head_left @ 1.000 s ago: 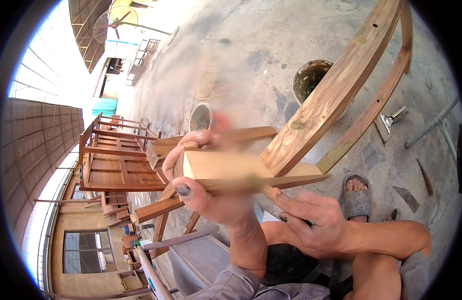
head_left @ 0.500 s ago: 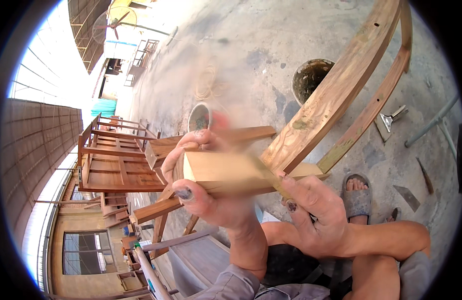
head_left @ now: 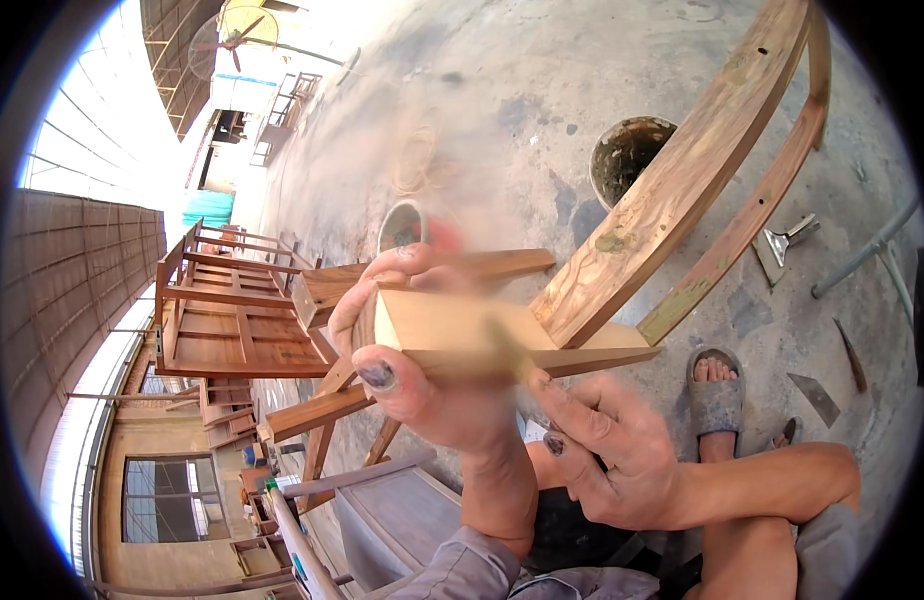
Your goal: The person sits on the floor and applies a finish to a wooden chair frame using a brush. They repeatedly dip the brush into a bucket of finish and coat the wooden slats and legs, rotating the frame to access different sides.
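My left hand (head_left: 432, 400) is wrapped round the near end of a pale wooden beam (head_left: 432, 320), thumb on its lower side and fingers over the top. To the right, my right hand (head_left: 617, 450) pinches a thin yellowish-brown strip (head_left: 509, 345) that lies against the beam's face. Motion smears the strip, so its exact kind is unclear. A long curved wooden piece (head_left: 672, 190) meets the beam's far part and rises to the upper right. Beside it runs a second, thinner curved piece (head_left: 727, 235) with greenish marks near its lower end.
A stained bucket (head_left: 599, 172) stands behind the curved piece, and a smaller pail (head_left: 402, 222) is beyond my left hand. A wide-bladed scraper (head_left: 772, 250) and a flat metal blade (head_left: 814, 398) lie on the concrete floor at right. Wooden furniture frames (head_left: 232, 310) stand at left.
The strip in my right hand has slid left along the beam, and the right hand has shifted slightly left and down. My left hand keeps its grip on the beam's end.
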`<state>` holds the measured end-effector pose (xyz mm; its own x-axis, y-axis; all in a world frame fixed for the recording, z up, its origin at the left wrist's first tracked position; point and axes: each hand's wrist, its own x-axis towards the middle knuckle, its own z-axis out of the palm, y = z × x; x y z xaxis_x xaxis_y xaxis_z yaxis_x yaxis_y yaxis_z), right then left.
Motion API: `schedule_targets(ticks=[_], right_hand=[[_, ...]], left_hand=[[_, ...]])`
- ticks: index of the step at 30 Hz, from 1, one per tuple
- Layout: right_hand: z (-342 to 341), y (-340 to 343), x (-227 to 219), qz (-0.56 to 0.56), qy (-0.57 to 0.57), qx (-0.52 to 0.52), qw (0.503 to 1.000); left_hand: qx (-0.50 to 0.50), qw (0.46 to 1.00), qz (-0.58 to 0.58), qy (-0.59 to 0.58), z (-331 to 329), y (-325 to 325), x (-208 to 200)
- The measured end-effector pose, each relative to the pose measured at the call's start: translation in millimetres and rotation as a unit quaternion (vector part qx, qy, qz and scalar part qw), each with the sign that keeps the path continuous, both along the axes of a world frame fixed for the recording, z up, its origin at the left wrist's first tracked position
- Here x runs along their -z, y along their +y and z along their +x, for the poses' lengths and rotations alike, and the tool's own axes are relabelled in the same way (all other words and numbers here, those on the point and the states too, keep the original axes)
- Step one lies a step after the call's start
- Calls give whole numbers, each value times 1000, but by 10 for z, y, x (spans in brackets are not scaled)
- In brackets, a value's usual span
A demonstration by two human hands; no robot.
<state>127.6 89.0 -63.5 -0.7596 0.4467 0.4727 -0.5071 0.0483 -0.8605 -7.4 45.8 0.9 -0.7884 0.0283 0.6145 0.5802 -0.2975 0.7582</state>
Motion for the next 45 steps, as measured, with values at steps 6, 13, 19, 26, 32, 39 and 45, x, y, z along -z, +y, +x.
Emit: schedule_targets(ticks=[6,13,19,26,32,39,45], right_hand=[[32,-144,2,-64,-17,-50,997],[39,-159,48,-25,-1,-33,999],[61,-133,107,-8,9,-24,1000],[81,-88,183,22,17,-27,999],[83,72,296,77,42,-17,996],[89,322,232,85,17,33,996],[104,354,94,42,-28,13,999]], left_hand=[[-50,998,34,0,-5,68,-3],[-50,998,28,9,10,116,-26],[-57,998,19,19,21,112,-30],[-80,996,-1,40,-30,86,-19],[-73,996,-20,48,-23,74,-6],[-33,999,-5,28,-12,58,-14],[-13,999,-24,34,-33,-12,-21]])
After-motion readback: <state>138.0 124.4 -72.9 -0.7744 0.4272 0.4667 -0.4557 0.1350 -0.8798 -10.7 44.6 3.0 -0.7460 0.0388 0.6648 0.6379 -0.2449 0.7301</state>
